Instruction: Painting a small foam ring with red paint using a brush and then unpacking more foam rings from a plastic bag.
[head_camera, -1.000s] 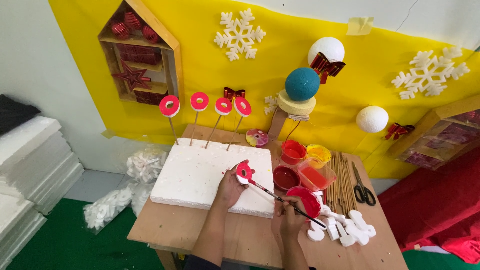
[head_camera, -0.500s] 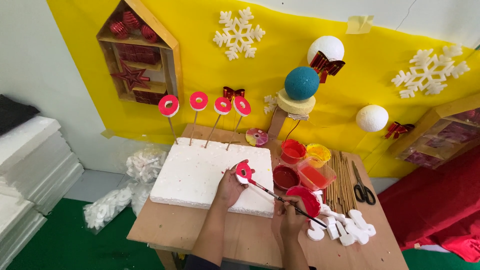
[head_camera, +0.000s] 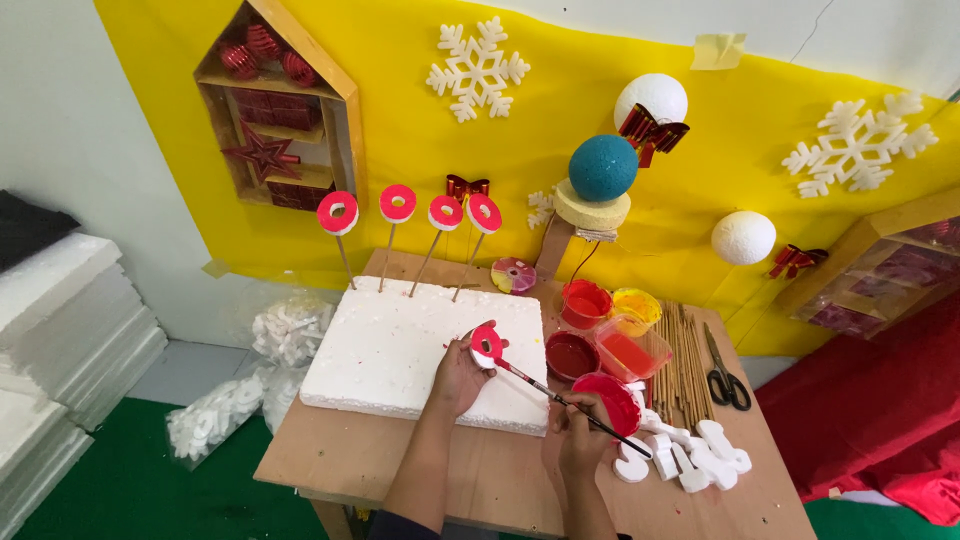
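Two clear plastic bags (head_camera: 250, 375) of white foam pieces are lying on the floor left of the table (one by the wall, one nearer); no labels, signs or screens are showing

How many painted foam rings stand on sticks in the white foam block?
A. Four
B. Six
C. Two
A: four red rings on sticks stand along the far edge of the white foam block; a fifth ring is in the left hand.
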